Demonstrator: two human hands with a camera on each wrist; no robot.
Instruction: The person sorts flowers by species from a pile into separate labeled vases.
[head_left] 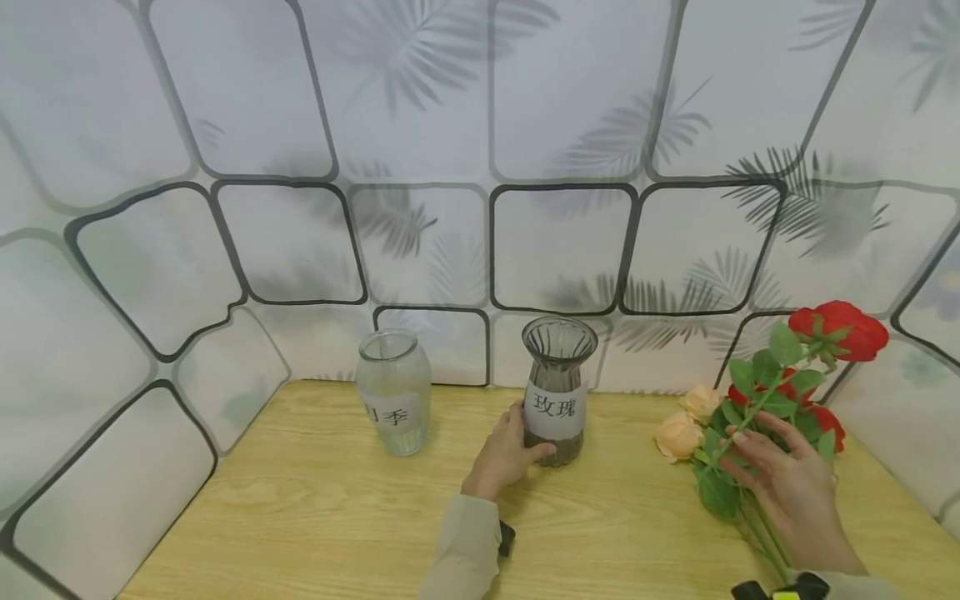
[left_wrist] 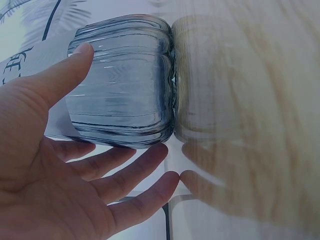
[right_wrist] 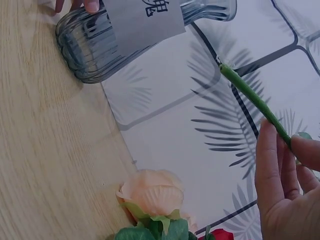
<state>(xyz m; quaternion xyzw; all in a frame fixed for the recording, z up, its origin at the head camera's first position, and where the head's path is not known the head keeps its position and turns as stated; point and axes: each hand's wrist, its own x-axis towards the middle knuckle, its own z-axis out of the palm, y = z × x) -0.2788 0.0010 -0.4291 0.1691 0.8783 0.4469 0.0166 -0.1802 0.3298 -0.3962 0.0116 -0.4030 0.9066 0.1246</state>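
Free worktop [head_left: 300, 500] lay between the clear vase [head_left: 393, 375] and the grey vase [head_left: 555, 377], and again between the grey vase and the peach flowers [head_left: 678, 435], but the left hand [head_left: 501, 458] blocked the grey vase's near left side and the patterned wall [head_left: 420, 250] closed off the back.

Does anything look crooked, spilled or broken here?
Nothing looks spilled or broken; the clear vase and the gray vase both stand upright. One small oddity: from the head view, the clear vase's label looks turned aside, so its writing shows only in part, while the gray vase's label faces forward.
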